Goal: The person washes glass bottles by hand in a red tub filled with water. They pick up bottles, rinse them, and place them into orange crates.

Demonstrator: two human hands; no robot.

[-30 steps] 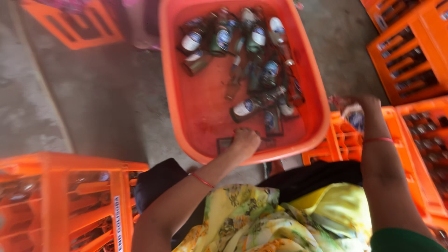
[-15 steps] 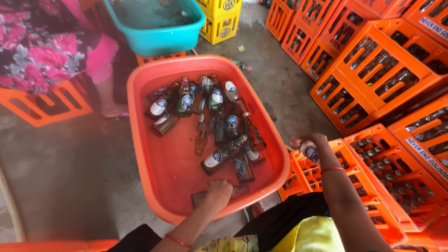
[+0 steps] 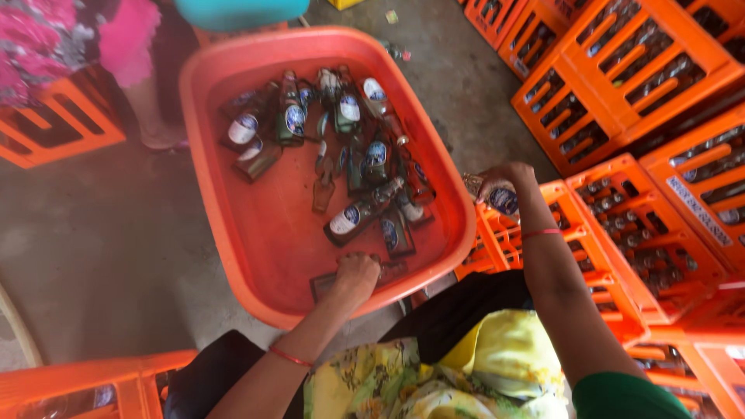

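A big orange plastic tub (image 3: 233,233) lies on the concrete floor with several labelled glass bottles (image 3: 353,217) in shallow water. My left hand (image 3: 355,278) reaches into the tub's near end and closes on a small flat bottle (image 3: 326,285) lying at the bottom. My right hand (image 3: 504,182) is raised just outside the tub's right rim, gripping a bottle with a blue and white label (image 3: 497,198) above an orange crate (image 3: 613,256).
Orange bottle crates (image 3: 621,85) are stacked along the right side, some holding bottles. Another crate (image 3: 93,384) sits at lower left. A person in pink floral cloth (image 3: 62,46) stands at upper left beside an orange crate (image 3: 54,132). A teal tub (image 3: 240,12) sits beyond.
The view has shifted and closed in on the tub. My right hand holds its bottle over the crate still; my left hand stays low in the tub's near end.
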